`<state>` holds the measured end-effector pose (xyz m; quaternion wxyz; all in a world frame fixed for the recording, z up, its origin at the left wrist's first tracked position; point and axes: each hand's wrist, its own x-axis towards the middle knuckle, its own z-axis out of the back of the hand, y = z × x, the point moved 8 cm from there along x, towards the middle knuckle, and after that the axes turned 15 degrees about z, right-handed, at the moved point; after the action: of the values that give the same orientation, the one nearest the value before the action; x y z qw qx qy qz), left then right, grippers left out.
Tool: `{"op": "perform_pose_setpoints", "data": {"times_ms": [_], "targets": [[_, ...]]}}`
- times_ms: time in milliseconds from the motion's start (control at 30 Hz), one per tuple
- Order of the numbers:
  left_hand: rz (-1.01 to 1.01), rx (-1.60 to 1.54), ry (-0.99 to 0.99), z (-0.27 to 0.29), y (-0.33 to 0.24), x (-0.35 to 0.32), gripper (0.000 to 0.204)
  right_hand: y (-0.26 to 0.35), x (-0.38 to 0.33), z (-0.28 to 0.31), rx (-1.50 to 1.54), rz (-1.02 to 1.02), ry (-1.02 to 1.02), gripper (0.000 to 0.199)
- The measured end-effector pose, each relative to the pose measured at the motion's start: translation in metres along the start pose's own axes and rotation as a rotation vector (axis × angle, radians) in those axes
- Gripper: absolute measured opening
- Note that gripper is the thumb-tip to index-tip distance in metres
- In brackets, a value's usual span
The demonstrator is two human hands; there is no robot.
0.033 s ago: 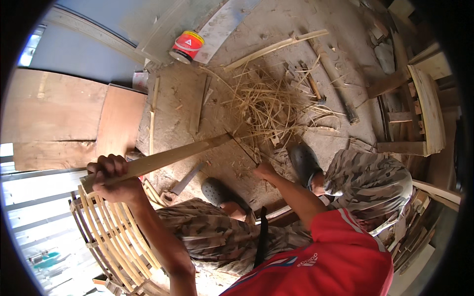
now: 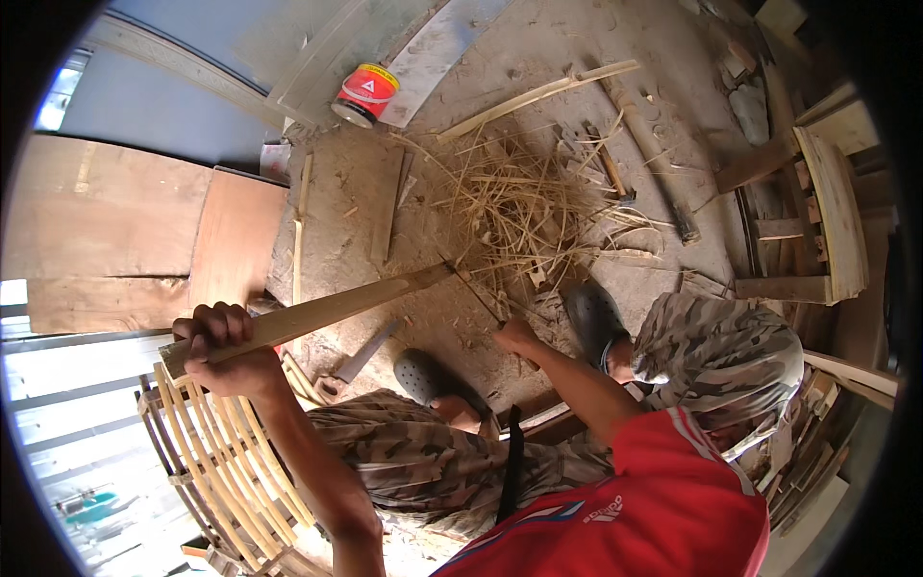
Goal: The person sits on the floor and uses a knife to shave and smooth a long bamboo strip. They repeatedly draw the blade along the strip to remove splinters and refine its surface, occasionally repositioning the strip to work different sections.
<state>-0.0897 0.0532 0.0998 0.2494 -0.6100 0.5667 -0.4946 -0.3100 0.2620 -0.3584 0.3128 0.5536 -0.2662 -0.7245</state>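
Note:
My left hand (image 2: 226,351) is closed around the near end of a long, pale split-bamboo piece (image 2: 327,313). The piece slants away from me toward the middle of the floor. In my right hand (image 2: 519,338) is the handle of a knife with a thin, dark blade (image 2: 478,296). The blade's tip lies at the far end of the bamboo; whether it has cut in cannot be made out. Beyond the blade, a tangled heap of thin shavings (image 2: 524,207) lies on the floor.
A handsaw (image 2: 363,356) lies near my left shoe (image 2: 423,375). A hammer (image 2: 612,173) rests beside the shavings. Farther back stands a red bucket (image 2: 365,94). A slatted bamboo frame (image 2: 231,462) is at my left, wooden furniture (image 2: 832,212) at the right. Plywood sheets (image 2: 111,221) stand left.

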Motion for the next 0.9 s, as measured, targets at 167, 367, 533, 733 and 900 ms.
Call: {"op": "perform_pose_setpoints", "data": {"times_ms": [167,367,533,733,900], "targets": [[0.005,-0.026,0.053,-0.009,0.004,0.004,0.025,0.063,0.002,-0.009,-0.146,0.383,-0.163,0.039],[-0.005,-0.087,0.089,-0.014,0.007,-0.001,0.027,0.004,0.022,-0.010,-0.039,0.308,-0.117,0.035],[-0.033,-0.024,0.117,-0.001,-0.001,-0.005,0.031,-0.008,0.010,0.003,-0.201,0.133,-0.068,0.046],[0.019,-0.068,0.143,0.007,0.003,-0.011,0.026,0.156,-0.030,-0.029,-0.001,0.626,-0.243,0.034],[0.025,-0.102,0.217,-0.006,-0.001,-0.015,0.026,0.172,-0.031,-0.023,-0.091,0.650,-0.237,0.036]]}}
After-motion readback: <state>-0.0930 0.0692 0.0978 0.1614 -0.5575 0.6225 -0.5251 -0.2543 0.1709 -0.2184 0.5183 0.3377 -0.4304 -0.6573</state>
